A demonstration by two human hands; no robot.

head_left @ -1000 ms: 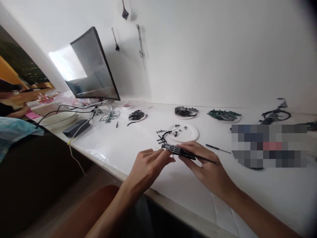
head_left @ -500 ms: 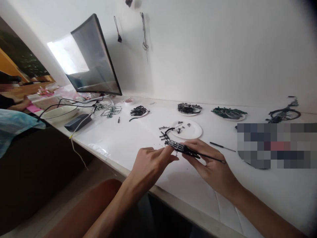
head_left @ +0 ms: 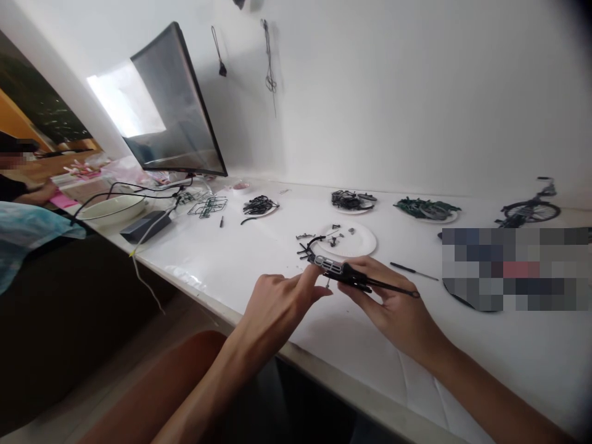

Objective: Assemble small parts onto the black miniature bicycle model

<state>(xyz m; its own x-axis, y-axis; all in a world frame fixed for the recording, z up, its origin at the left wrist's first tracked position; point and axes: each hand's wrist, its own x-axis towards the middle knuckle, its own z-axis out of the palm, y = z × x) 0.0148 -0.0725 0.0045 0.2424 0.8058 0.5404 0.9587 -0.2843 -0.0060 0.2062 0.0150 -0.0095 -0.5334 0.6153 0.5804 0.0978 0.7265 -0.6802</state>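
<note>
Between my hands is a black plastic model bicycle frame (head_left: 357,279), tilted, with a long thin rod reaching right. A silver slatted rack (head_left: 329,265) sits at its left end. My right hand (head_left: 398,311) is closed around the frame's right part. My left hand (head_left: 282,305) has its index finger against the rack end and its thumb below. A small silver pin (head_left: 328,282) hangs under the frame near that thumb; I cannot tell if it is gripped. Beyond lies a white plate (head_left: 361,246) with small grey parts (head_left: 333,240), and loose black parts (head_left: 304,251) beside it.
Along the wall stand plates of black parts (head_left: 259,205), dark parts (head_left: 350,201) and green parts (head_left: 423,208). A screwdriver (head_left: 413,270) lies right of my hands. An assembled model bicycle (head_left: 531,209) is at far right. A monitor (head_left: 180,111), bowl (head_left: 111,211) and another person (head_left: 28,191) are left.
The frame has turned slightly in my hands, its rack showing more of its top. Both hands keep nearly the same grip, and the view has shifted a little.
</note>
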